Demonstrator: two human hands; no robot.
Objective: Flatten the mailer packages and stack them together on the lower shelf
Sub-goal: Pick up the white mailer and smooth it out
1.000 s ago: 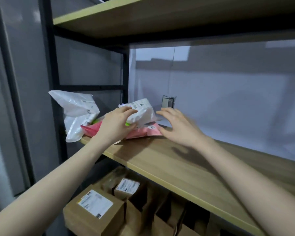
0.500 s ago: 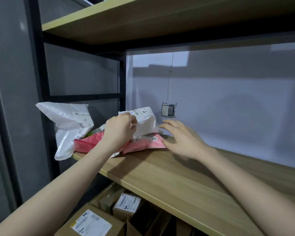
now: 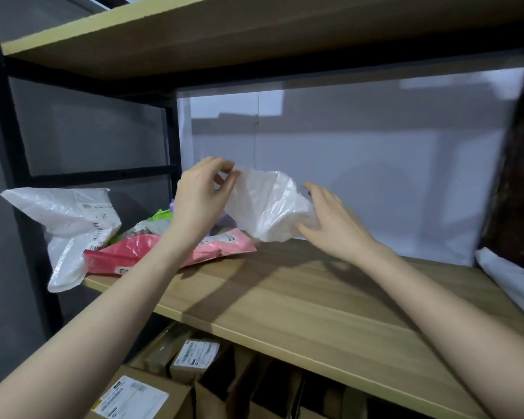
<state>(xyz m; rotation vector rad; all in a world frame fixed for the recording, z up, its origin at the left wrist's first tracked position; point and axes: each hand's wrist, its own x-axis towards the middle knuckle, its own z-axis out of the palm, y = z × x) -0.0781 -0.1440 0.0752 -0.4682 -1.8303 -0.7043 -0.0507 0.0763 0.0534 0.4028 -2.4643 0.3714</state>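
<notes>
Left hand (image 3: 198,198) pinching the top corner of a crinkled white plastic mailer (image 3: 268,207), right hand (image 3: 333,225) spread against its side, above wooden shelf (image 3: 300,297), pink plastic mailer (image 3: 164,252) beside.

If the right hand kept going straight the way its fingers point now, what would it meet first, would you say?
The right hand points up and left into the white mailer that the left hand pinches at its top edge. Its fingers already seem to touch it, so the mailer comes first, though depth is unclear.

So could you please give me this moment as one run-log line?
left hand: pinches white mailer corner | right hand: on its right side | pink mailer: flat on shelf
</notes>
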